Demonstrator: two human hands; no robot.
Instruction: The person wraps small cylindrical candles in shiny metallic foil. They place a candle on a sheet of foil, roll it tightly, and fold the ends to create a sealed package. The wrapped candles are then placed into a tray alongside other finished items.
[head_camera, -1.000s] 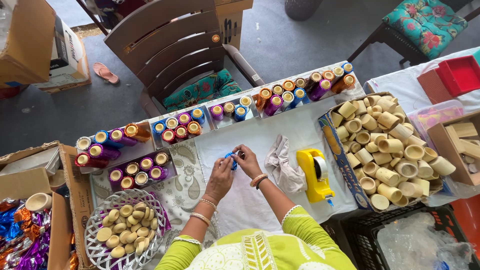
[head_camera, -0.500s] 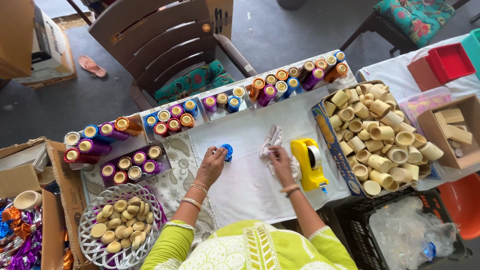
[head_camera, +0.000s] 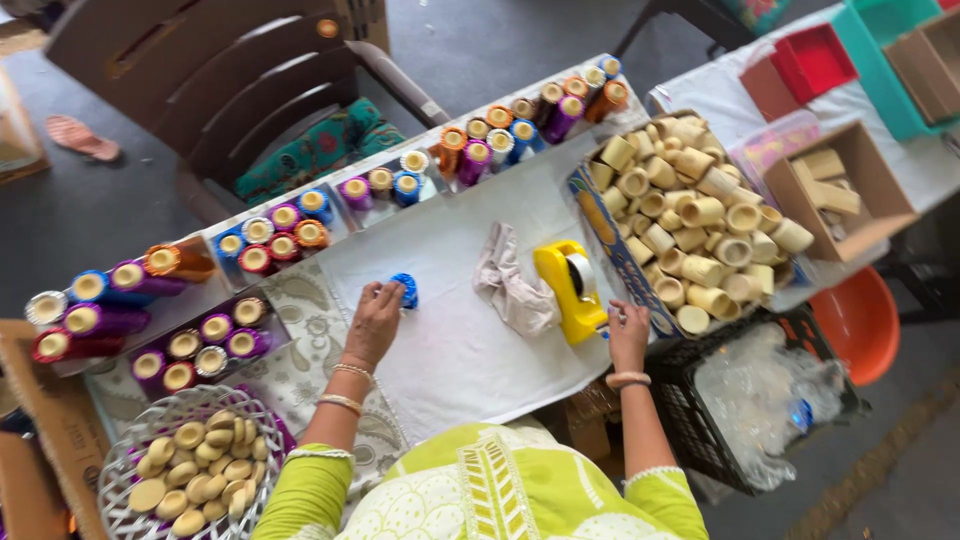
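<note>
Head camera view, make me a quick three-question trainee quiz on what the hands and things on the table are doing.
1. True or false: the left hand touches the blue spool.
2. What is the right hand nearest to? A) the yellow tape dispenser B) a red box C) an orange tub
3. Fill in: the crumpled cloth lies between the blue spool and the ____.

Key: 1 true; 2 A; 3 yellow tape dispenser.
</note>
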